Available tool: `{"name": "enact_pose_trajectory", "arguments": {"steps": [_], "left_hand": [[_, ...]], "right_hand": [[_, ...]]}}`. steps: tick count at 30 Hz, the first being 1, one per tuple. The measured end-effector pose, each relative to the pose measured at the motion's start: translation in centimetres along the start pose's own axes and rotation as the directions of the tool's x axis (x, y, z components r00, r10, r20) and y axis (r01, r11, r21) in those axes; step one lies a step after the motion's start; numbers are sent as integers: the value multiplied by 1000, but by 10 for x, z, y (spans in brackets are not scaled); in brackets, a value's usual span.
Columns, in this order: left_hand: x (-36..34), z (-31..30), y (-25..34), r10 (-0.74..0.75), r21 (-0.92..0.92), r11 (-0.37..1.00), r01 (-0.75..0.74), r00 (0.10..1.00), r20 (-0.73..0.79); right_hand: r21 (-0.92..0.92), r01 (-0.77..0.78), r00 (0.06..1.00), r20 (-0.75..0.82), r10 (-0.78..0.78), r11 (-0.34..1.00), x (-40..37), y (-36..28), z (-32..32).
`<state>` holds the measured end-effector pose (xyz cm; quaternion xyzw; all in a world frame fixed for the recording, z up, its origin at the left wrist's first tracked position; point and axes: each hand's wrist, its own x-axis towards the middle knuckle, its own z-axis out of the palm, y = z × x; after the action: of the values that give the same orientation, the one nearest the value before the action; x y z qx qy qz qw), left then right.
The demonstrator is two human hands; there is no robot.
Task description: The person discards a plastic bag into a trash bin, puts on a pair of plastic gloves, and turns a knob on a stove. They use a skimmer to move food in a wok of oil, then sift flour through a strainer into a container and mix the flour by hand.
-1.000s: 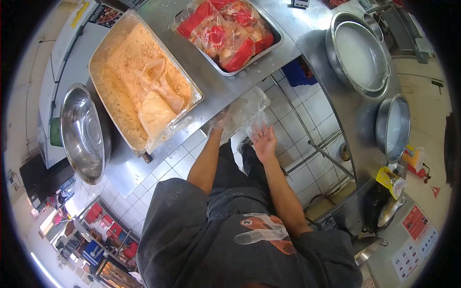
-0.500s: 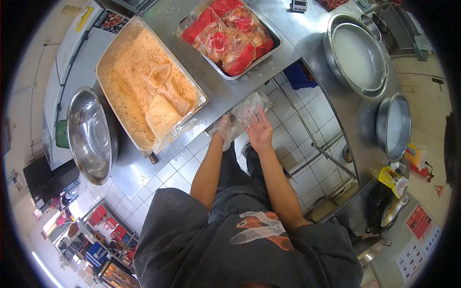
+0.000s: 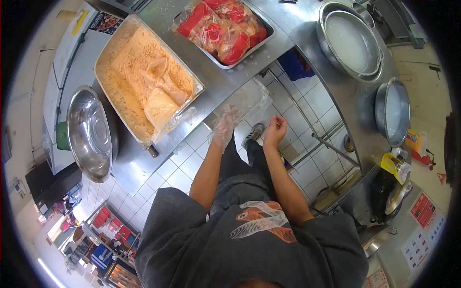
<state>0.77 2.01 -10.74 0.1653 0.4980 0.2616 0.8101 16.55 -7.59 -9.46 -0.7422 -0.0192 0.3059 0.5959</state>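
Observation:
Thin clear plastic, like a disposable glove, covers my left hand (image 3: 224,126) down to the wrist. Its fingers point forward, stretched out, below the front edge of the steel table (image 3: 211,98). A crumpled clear plastic bag (image 3: 254,100) lies just beyond those fingertips and overlaps them in this view. To the right, my bare right hand (image 3: 274,131) is closed, its fingers curled in over the palm. What it holds, if anything, is hidden in the curled fingers.
A deep tray (image 3: 199,91) holds orange-tinted powder, with a plastic bag on it. Behind, a metal tray (image 3: 269,36) carries red-and-clear packs. A steel bowl (image 3: 89,134) stands at left. Basins of whitish liquid (image 3: 322,43) line the right counter. A table-frame rail (image 3: 300,113) crosses the floor.
My right hand has drawn away from the plastic bag to the right, and its spread fingers have curled closed. My left hand stays near the table edge, its fingers more visible.

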Motion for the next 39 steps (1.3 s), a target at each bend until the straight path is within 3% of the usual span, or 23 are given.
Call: {"name": "enact_pose_trajectory", "arguments": {"steps": [2,5,6,8,11,14,17,20,23,26,29,32,35,38,39], "left_hand": [[-24,6,10,37,-402,915,42,982,186],[-64,31,20,109,-600,796,81,956,272],[-72,39,24,130,-654,749,109,943,306],[-78,44,22,135,-650,753,100,944,302],[-87,48,18,133,-645,757,101,944,303],[-94,59,15,134,-648,752,120,935,329],[-106,75,17,129,-601,790,123,924,359],[-125,89,21,86,-516,846,135,921,381],[-131,94,21,64,-443,887,131,916,397],[-134,98,18,60,-430,889,156,892,448],[-129,112,14,43,-353,924,146,878,476],[-126,127,11,37,-224,970,95,851,524],[-123,135,1,6,-91,994,58,809,588],[-125,148,-5,-64,0,997,79,813,579],[-127,153,-4,-88,20,995,94,821,564]], "right_hand": [[-54,-50,983,175,59,997,-6,3,-5],[-275,-338,788,440,431,900,-35,-41,5],[-238,-359,777,460,430,903,-34,-35,5],[-167,-406,751,500,432,899,-34,-17,4],[-235,-389,818,357,451,891,-35,-27,2],[-321,-170,902,331,279,932,-23,0,-5],[-339,-62,974,186,132,939,-10,21,-13],[-160,-266,925,236,299,951,6,23,-30],[-119,-125,959,241,151,985,-9,-42,-38],[-196,-305,814,454,362,932,-16,-92,-49],[-185,-304,827,435,355,935,-8,-81,-51],[-82,-203,907,359,219,976,8,-56,-56],[-44,-123,976,177,129,991,27,-60,-72],[-209,93,989,136,-65,973,48,-40,-84],[-160,123,978,187,-92,979,45,-48,-85]]}}
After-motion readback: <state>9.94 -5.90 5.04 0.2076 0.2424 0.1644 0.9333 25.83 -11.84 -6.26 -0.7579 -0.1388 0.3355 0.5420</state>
